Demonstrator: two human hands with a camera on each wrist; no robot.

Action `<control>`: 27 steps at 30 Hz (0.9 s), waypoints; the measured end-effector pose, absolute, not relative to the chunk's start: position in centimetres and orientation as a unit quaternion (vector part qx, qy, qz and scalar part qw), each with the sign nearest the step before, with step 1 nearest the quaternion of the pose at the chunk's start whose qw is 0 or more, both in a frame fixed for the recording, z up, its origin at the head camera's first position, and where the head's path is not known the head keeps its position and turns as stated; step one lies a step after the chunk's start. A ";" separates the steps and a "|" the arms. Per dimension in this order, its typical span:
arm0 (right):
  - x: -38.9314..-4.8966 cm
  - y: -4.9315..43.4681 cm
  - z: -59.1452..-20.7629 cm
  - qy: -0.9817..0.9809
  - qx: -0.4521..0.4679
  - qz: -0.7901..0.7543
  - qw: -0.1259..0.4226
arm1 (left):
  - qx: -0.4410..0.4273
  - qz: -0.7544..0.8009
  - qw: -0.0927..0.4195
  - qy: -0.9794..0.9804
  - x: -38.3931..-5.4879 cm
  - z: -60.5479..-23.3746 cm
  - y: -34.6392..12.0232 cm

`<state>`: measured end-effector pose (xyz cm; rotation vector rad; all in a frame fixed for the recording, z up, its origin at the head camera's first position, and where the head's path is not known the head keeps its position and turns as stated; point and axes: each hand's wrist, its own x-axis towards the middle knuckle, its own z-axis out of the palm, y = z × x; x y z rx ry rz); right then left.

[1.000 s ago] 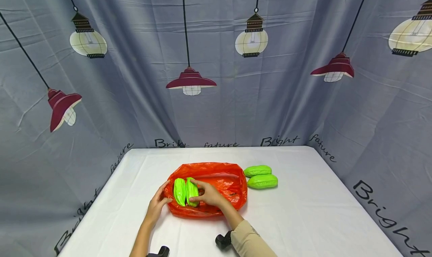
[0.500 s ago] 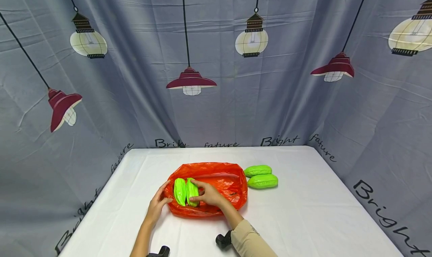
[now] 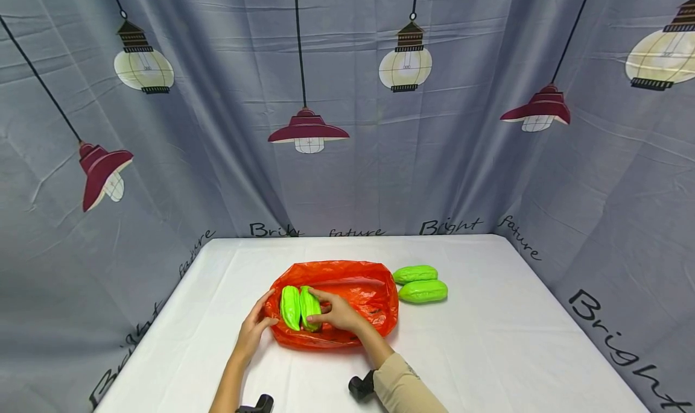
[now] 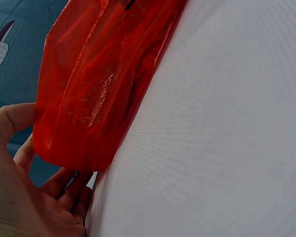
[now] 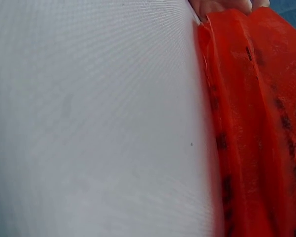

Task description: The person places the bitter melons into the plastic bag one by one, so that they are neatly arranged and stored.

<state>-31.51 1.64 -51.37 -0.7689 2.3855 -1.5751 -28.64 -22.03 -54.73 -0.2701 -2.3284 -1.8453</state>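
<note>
A red plastic bag (image 3: 358, 289) lies with its mouth open on the white table. Two bright green, ridged bitter melons sit side by side in its left part: the left melon (image 3: 290, 308) and the right melon (image 3: 309, 307). My right hand (image 3: 339, 312) reaches over the near rim and grips the right melon between thumb and fingers. At the bag's left end, my left hand (image 3: 252, 325) holds the side, with thumb and fingers curved around it. The left wrist view shows this hand (image 4: 27, 197) against the bag's end (image 4: 74, 133). In the right wrist view the bag hides my right hand's grip.
Two more bitter melons, a far one (image 3: 415, 274) and a near one (image 3: 423, 292), lie on the table just right of the bag. The white-covered table (image 3: 488, 340) extends around them. A grey curtain (image 3: 347, 184) printed with lamps hangs behind and at both sides.
</note>
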 end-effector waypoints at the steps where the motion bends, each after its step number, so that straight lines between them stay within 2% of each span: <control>1: -31.5 1.7 -51.4 0.801 -0.260 -0.532 0.091 | -0.091 -0.616 0.080 -0.778 -28.7 -54.7 -22.0; 9: -31.5 1.7 -51.3 0.802 -0.252 -0.533 0.092 | -0.087 -0.617 0.079 -0.778 -28.6 -54.7 -22.1; 19: -29.4 1.9 -48.0 0.794 -0.267 -0.536 0.105 | -0.090 -0.621 0.083 -0.774 -28.6 -54.4 -21.9; 27: -30.7 2.0 -50.4 0.801 -0.267 -0.528 0.092 | -0.108 -0.614 0.084 -0.777 -27.0 -51.8 -21.2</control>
